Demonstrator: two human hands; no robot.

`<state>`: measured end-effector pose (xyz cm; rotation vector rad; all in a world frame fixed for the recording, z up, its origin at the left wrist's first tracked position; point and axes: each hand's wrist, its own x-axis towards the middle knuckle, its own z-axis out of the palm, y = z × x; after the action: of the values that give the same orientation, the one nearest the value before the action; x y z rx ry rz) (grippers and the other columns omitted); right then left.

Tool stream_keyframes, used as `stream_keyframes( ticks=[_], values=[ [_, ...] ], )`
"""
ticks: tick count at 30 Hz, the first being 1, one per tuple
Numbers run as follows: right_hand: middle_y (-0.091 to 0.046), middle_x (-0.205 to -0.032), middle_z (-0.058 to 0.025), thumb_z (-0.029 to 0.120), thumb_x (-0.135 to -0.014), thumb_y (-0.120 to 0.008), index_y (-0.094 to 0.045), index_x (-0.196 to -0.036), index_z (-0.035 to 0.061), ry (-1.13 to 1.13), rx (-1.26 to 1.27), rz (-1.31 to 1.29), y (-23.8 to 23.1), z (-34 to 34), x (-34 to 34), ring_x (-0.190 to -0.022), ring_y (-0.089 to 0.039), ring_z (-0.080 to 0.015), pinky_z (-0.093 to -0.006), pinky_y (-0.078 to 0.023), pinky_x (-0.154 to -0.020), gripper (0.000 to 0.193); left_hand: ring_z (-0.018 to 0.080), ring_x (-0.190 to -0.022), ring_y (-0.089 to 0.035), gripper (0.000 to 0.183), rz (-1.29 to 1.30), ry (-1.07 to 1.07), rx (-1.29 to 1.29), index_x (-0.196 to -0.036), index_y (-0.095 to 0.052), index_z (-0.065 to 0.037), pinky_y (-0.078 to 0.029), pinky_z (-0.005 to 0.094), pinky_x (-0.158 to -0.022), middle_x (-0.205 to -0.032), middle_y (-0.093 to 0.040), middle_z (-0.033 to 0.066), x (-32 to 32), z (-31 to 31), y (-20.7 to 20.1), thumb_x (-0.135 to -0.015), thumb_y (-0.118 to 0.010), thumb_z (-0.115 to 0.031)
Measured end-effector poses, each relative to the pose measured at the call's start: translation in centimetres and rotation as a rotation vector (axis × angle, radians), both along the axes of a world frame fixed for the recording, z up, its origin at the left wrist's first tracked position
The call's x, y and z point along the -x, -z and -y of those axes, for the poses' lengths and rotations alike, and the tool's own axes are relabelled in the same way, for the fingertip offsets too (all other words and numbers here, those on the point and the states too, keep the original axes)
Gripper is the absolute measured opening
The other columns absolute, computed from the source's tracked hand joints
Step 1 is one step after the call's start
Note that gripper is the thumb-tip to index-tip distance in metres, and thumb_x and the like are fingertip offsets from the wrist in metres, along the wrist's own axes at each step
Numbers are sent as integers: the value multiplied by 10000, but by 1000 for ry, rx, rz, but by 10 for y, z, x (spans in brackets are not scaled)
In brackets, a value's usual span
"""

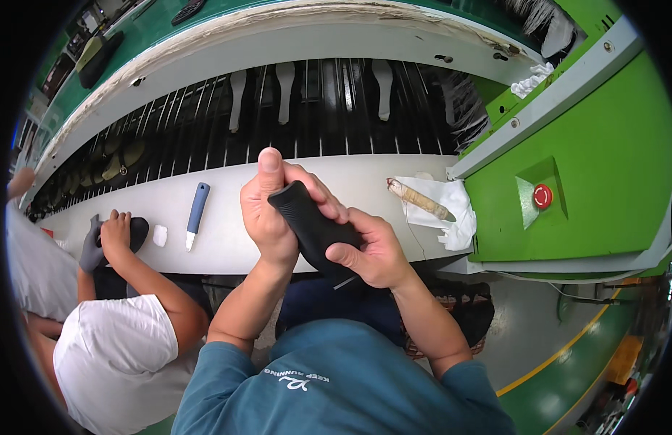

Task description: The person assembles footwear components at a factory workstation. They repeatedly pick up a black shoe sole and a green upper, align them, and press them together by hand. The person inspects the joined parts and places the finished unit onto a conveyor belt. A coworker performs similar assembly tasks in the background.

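Note:
Between my two hands, above the front of the white ledge, is a black shoe sole (318,228) with a ribbed end, tilted up to the left. My left hand (267,210) is closed along its upper left side, thumb pointing up and fingers behind it. My right hand (376,250) grips the lower right part, thumb on the near face. A thin strip (345,283) sticks out below the sole; I cannot make out what it is. Left of my hands lies a blue-handled tool (196,216) with a pale tip.
Behind the ledge (227,181) a dark roller conveyor (314,109) carries pale sole-shaped pieces (284,90). At right, a tape-wrapped knife (421,199) lies on white cloth (459,210), beside a green machine with a red button (542,196). A co-worker's hand (116,232) holds a black piece at left.

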<state>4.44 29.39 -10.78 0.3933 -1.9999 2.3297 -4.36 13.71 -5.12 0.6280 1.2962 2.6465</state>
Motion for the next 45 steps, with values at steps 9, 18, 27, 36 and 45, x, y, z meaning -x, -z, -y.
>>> stream_keyframes(
  ticks=[9,18,27,36,45],
  values=[
    [-703,-980,43,207,-1092,-765,-682,-1093,21,338,137,133,46,-10,39,-857,-583,-13,-212,-489,-752,204,255,-1053,-783,574,-94,-10,485,-1155,-760,54,-633,379,-935,-1140,-803,177,145,-13,62,-1183,-507,-461],
    [-694,-981,35,174,-1099,-747,-674,-1079,35,416,109,222,74,-15,43,-861,-588,-20,-215,-484,-762,159,472,-1222,-703,766,-641,-925,1231,-1401,-695,-57,-568,513,-1008,-1283,-760,254,381,82,168,-835,-913,-524],
    [-714,-902,30,249,-1083,-777,-714,-1066,11,474,57,214,70,-15,45,-805,-590,-25,-233,-499,-707,247,448,-1292,-699,1028,-230,-835,1142,-1479,-577,21,-548,488,-1081,-1378,-728,282,368,91,188,-682,-1031,-443],
    [-740,-912,13,276,-1074,-784,-728,-1083,4,470,87,132,73,-9,50,-816,-629,-34,-244,-522,-720,278,249,-1025,-744,534,-61,-907,295,-1256,-716,46,-580,389,-912,-1188,-784,128,277,116,115,-872,-960,-233],
    [-749,-941,14,275,-1094,-757,-734,-1077,28,494,216,116,72,-20,32,-821,-640,-35,-233,-524,-725,248,223,-1119,-688,762,-14,-490,275,-1422,-504,-21,-549,381,-1034,-1245,-677,111,21,26,67,-822,-950,-163]
  ],
)
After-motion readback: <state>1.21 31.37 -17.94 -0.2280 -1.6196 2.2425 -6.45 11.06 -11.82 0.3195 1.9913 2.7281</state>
